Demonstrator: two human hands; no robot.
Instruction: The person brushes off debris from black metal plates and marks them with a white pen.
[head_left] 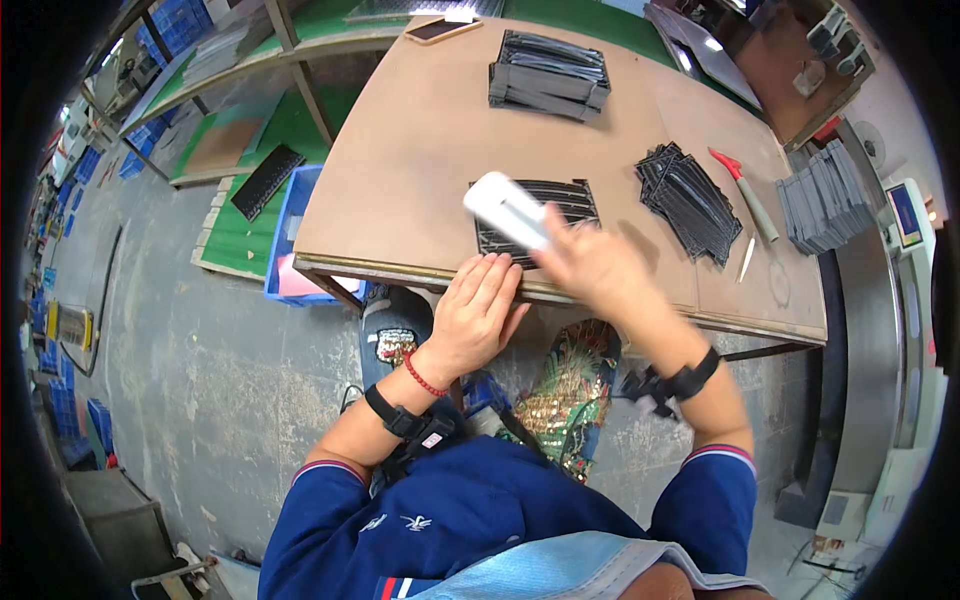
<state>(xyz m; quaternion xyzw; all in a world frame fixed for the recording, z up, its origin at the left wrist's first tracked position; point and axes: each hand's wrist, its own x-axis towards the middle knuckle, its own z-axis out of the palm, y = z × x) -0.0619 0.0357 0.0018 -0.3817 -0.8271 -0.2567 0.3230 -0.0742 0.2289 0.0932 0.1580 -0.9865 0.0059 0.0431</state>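
Observation:
A black slotted panel (pixel 548 192) lies at the near edge of the brown tabletop. My left hand (pixel 482 305) rests on its near left part with the fingers stretched flat, close together, and the thumb apart. Above the panel, my right hand (pixel 595 262) grips a white flat tool (pixel 500 205) with a rounded end. Motion blurs that tool and my right hand, so its exact kind is unclear. Part of the panel is hidden under the tool and both hands.
Black slotted panels lie in a loose pile (pixel 688 205) to the right. Beyond stand a bundled stack (pixel 550 78) and a grey stack (pixel 825 198). A red-and-grey handled tool (pixel 745 190) and a thin white stick (pixel 748 258) lie near the right edge. A blue crate (pixel 290 225) stands left of the table.

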